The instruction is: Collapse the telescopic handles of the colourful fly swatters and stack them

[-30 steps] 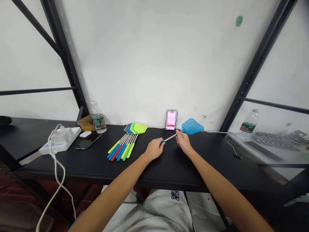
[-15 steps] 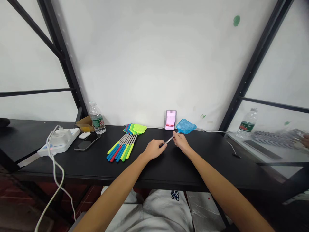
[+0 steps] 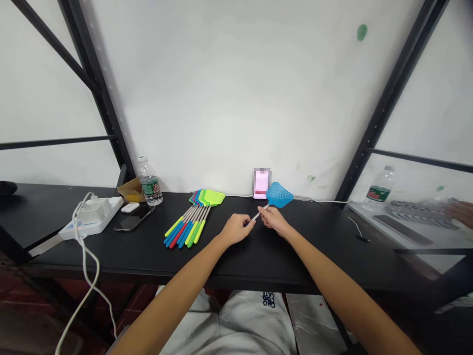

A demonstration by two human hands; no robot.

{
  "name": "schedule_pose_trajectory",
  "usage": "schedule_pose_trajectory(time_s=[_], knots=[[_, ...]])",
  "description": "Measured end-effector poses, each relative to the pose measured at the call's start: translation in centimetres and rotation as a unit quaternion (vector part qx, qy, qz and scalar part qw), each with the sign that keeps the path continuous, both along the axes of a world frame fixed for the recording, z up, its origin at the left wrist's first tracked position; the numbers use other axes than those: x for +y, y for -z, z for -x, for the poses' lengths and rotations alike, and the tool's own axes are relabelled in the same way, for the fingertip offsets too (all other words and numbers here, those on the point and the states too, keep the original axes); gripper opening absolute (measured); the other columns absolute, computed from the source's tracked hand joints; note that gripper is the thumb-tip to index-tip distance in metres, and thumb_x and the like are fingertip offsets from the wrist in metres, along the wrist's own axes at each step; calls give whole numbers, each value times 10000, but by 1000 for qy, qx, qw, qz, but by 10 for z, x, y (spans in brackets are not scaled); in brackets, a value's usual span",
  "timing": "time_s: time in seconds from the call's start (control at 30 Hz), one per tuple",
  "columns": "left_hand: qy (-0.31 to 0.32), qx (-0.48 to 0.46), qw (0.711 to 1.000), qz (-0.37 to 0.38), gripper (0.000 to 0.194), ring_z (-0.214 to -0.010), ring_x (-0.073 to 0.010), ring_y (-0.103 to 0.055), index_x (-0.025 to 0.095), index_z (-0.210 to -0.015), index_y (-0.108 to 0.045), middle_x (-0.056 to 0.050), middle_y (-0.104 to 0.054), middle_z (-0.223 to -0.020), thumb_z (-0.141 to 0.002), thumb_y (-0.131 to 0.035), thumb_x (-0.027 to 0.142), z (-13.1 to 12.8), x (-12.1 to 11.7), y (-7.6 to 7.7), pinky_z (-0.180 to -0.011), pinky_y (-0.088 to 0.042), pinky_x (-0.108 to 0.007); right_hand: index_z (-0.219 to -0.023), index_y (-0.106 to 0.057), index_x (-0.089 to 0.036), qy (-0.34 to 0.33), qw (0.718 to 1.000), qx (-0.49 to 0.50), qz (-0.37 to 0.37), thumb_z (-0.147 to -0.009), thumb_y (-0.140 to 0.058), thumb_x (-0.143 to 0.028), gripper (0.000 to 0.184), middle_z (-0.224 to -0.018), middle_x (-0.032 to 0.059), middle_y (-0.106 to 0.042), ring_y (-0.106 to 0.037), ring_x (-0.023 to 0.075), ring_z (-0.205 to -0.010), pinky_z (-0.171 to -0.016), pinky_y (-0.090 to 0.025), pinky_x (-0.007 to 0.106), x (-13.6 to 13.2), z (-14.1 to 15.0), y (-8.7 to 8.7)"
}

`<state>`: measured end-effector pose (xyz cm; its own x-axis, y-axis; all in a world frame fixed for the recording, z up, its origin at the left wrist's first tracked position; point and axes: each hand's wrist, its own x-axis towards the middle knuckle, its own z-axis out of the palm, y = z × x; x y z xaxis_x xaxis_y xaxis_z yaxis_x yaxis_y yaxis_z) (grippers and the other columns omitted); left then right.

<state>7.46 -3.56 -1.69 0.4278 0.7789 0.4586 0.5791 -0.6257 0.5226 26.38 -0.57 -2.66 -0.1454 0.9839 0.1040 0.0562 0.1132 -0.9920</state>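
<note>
A blue fly swatter with a thin metal shaft is held over the black table between both hands. My left hand is closed round the handle end. My right hand pinches the metal shaft just below the blue mesh head. The shaft between the two hands looks very short. The head points up and to the right, just in front of a small phone that leans against the wall.
A fanned bundle of several fly swatters with coloured handles lies to the left. Further left are a water bottle, a dark phone, an earbud case, a small cardboard box and a power strip with a white cable. Another person's hand shows at the far right.
The blue head has moved left and closer to my hands. My right hand has drawn in toward my left, and the visible shaft between them has grown shorter.
</note>
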Motion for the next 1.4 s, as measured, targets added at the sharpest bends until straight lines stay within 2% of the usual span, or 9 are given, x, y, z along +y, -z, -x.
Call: schedule_pose_trajectory(time_s=[0.2,0.3,0.37,0.5,0.63,0.7,0.87,1.2,1.4], knots=[[62,-24,997,45,460,-562,-101,-439,153,-639,-604,14,-539,-571,-900,-441,494,-3,-7,-6,-557,-318,-228,-729,-461,-177,16,998,-12,53,-927,-497,-444,334,-561,10,-554,-486,88,-394,-334,-282,178,-1,-10,-9],[52,-18,998,44,456,-567,-107,-452,155,-644,-606,9,-546,-570,-898,-446,498,-2,-9,-9,-562,-327,-230,-746,-444,-181,55,994,-19,92,-967,-423,-400,313,-551,12,-570,-471,85,-366,-333,-292,179,3,-27,-13],[39,-10,999,34,450,-564,-109,-451,158,-638,-607,9,-537,-566,-896,-453,493,-1,-9,-9,-562,-326,-235,-733,-433,-185,79,988,-65,112,-977,-398,-398,325,-508,1,-543,-434,85,-327,-317,-259,185,7,-41,-14],[26,7,999,19,428,-563,-112,-458,165,-642,-612,10,-543,-579,-902,-455,466,2,-6,-6,-567,-321,-242,-718,-468,-176,134,961,-203,129,-941,-473,-415,326,-473,2,-523,-441,95,-335,-326,-251,189,10,-68,-15],[15,28,999,3,405,-570,-115,-466,169,-639,-609,5,-553,-589,-909,-449,426,4,-2,-4,-568,-303,-242,-662,-546,-160,156,903,-388,94,-898,-515,-426,356,-413,20,-496,-467,128,-355,-380,-327,227,12,-81,-16],[9,40,999,0,398,-575,-120,-474,170,-645,-614,-1,-562,-596,-912,-444,412,4,0,-3,-570,-301,-242,-650,-574,-154,151,890,-423,84,-890,-511,-421,364,-408,25,-495,-475,137,-357,-408,-353,241,12,-83,-16],[1,62,998,2,385,-572,-125,-480,172,-659,-623,-5,-566,-597,-916,-440,392,5,1,-2,-574,-301,-243,-662,-600,-151,138,878,-451,82,-873,-521,-456,379,-428,26,-516,-477,134,-354,-437,-366,247,14,-87,-16],[-2,68,998,2,378,-580,-133,-490,178,-664,-631,-10,-578,-607,-915,-442,388,5,3,-1,-579,-302,-250,-703,-666,-157,156,826,-536,85,-846,-541,-450,349,-679,107,-675,-666,216,-657,-609,-457,280,18,-102,-20],[-17,77,997,2,376,-600,-142,-512,181,-679,-646,-18,-594,-620,-919,-439,385,6,3,-1,-589,-309,-253,-894,-685,-141,177,795,-571,103,-795,-603,-477,359,-867,161,-689,-679,287,-853,-698,-488,341,12,-101,-22]])
